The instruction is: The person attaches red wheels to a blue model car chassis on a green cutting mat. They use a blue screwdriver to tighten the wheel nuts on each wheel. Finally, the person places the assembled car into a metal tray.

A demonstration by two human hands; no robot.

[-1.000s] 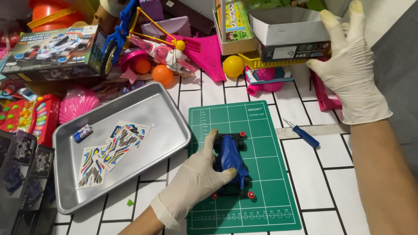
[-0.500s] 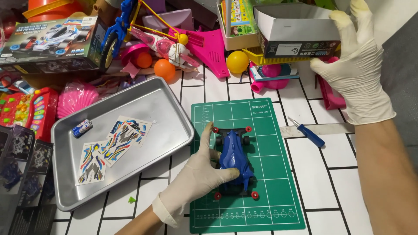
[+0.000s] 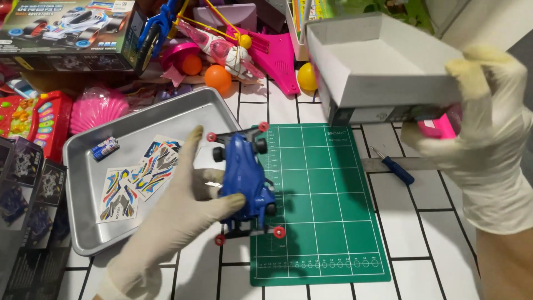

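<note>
Left hand (image 3: 177, 222), gloved, closed around blue toy racer (image 3: 245, 180), thumb across its flank, fingers behind; car lifted and tilted over left edge of green cutting mat (image 3: 327, 222), between mat and tray. Right hand (image 3: 483, 144), gloved, clamped on corner of open white cardboard box (image 3: 377, 66), held up above mat's far right; visible interior bare. Metal tray (image 3: 89, 222) just left of mat, holding two sticker sheets (image 3: 139, 178) and a small blue-and-white block (image 3: 105, 148) near its far left corner. Small blue-handled tool (image 3: 393, 165) on tiled worktop (image 3: 433, 233) just beyond mat's right edge. Open room across mat's middle and near part and on tiles to its right. Toy clutter crowding far edge: orange balls (image 3: 217, 78), pink pieces, printed car kit box (image 3: 66, 33). Dark packages (image 3: 28, 222) at left edge.
</note>
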